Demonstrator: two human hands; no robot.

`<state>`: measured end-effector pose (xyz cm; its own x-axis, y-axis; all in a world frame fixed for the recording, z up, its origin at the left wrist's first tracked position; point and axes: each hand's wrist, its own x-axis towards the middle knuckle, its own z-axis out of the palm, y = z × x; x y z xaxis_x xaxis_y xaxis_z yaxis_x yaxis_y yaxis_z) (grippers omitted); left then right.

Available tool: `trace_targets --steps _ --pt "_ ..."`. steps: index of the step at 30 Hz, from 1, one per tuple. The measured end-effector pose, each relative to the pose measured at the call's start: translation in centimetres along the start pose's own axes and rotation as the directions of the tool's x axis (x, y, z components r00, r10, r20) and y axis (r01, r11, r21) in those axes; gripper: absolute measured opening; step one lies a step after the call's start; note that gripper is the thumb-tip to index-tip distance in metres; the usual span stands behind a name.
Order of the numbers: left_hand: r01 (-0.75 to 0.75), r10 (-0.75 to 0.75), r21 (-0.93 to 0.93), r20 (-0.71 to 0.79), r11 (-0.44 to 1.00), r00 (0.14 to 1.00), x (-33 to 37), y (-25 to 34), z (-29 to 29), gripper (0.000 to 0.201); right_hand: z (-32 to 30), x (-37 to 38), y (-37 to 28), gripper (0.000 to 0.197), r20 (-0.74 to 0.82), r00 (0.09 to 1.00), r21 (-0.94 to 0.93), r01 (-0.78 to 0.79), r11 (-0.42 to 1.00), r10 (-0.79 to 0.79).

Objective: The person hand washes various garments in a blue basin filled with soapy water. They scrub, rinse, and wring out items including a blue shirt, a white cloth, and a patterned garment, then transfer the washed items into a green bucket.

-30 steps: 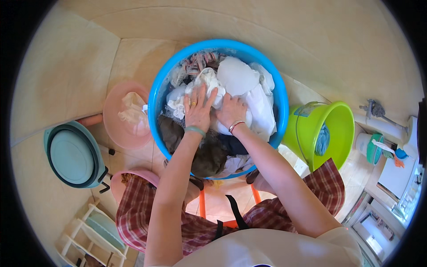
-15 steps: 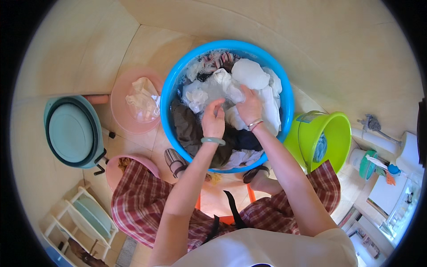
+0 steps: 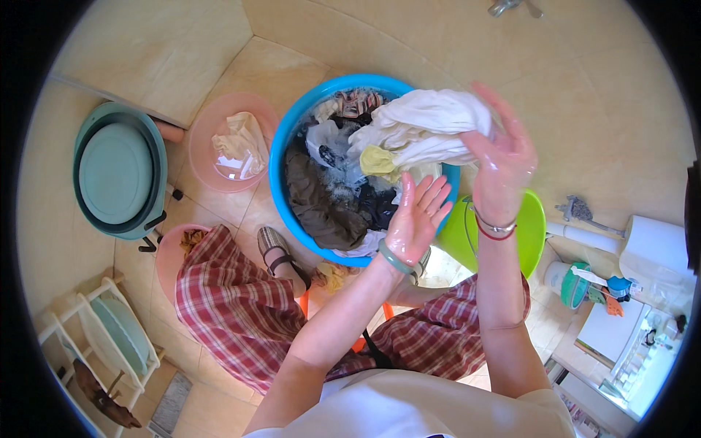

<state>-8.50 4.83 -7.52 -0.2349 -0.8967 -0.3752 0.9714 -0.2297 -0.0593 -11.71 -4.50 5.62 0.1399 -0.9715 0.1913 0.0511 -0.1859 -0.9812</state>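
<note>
A round blue tub (image 3: 280, 179) holds soaking laundry in sudsy water. Over its right side a wet white garment (image 3: 431, 124) bunches up above the other clothes, one end in the crook between thumb and fingers of my right hand (image 3: 505, 164), which is slightly blurred. A pale yellow cloth piece (image 3: 378, 160) hangs at the garment's lower edge. My left hand (image 3: 418, 223), wet and palm up with fingers spread, is over the tub's near right rim and holds nothing. Dark brown cloth (image 3: 318, 208) lies at the tub's left, and a striped cloth (image 3: 359, 104) at the far side.
Right of the tub, partly behind my right forearm, stands a lime-green bucket (image 3: 529, 230). Left are a pink basin (image 3: 201, 157) with pale cloth, a teal folding basin (image 3: 117, 175) and another pink basin (image 3: 171, 255). A tap (image 3: 511, 7) juts from the wall.
Both hands have come up out of the tub and moved right. The white garment has risen with my right hand; my left hand has turned palm up. The view has shifted slightly.
</note>
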Motion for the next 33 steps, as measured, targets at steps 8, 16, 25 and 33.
trace_targets --steps 8,16,25,33 --pt "-0.107 0.162 -0.306 0.160 0.946 0.974 0.6 2.4 5.6 0.065 -1.4 -3.7 0.0 0.037 0.347 0.911 -0.528 0.385 0.757 -0.222" --pt "0.063 0.079 -0.589 0.212 0.805 0.974 3.5 2.5 -0.1 0.021 -8.0 -9.0 8.4 0.026 -0.187 0.926 -0.297 -0.372 0.879 0.328" --pt "0.276 -0.027 -0.758 0.324 0.591 0.946 -2.3 -1.0 8.0 0.056 3.7 -9.5 10.5 0.067 0.580 0.771 0.810 -0.580 -0.084 0.263" --pt "0.388 -0.133 -0.736 0.382 0.554 0.914 -5.5 0.1 5.1 0.069 0.4 -15.7 4.8 0.032 0.194 0.751 0.868 -0.430 0.246 0.631"
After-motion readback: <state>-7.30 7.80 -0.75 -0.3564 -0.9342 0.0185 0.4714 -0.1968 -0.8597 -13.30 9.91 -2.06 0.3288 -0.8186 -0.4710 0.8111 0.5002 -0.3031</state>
